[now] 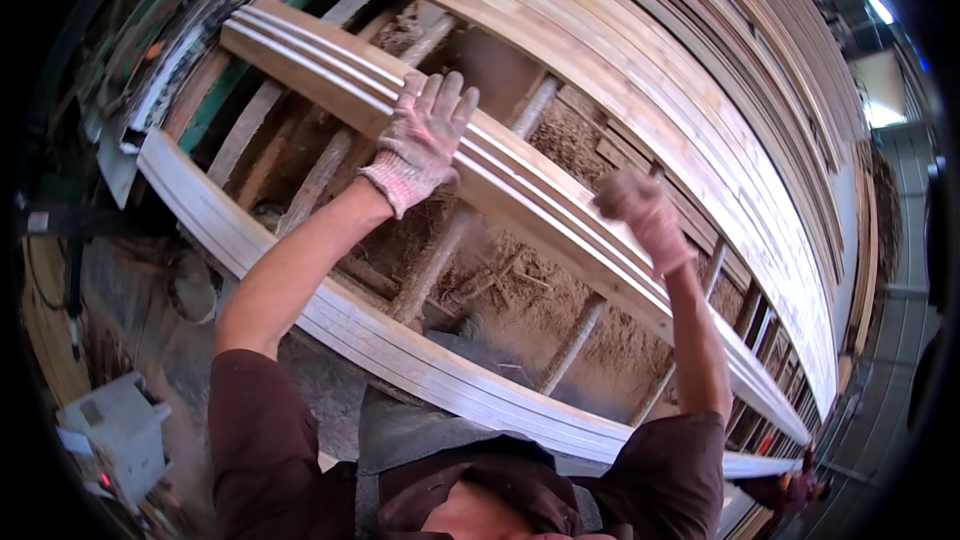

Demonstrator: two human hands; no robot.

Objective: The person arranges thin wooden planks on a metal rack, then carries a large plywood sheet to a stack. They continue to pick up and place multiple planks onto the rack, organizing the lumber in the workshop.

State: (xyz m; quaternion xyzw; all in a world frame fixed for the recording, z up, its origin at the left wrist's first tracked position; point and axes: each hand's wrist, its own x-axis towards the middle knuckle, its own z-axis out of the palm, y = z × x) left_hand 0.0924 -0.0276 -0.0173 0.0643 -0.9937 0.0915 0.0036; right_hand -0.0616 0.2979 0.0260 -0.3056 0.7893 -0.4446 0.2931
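Note:
A long wooden board [520,190] with pale grooves along its top runs slantwise across the rollers, from the upper left to the lower right. My left hand [415,140], in a dirty pinkish knit glove, rests on it with the fingers stretched out and the thumb side hidden. My right hand [645,215], gloved too, is beside or over the board farther right. Motion blurs its fingers; they look curled, but whether it touches or holds anything does not show.
A metal-coloured rail [390,330] curves between me and the rollers [435,265]. Sawdust and scraps [520,280] lie below. Beyond are light planks [640,70] and stacked darker strips [740,60]. A grey box [120,430] stands lower left; another person [795,488] is far right.

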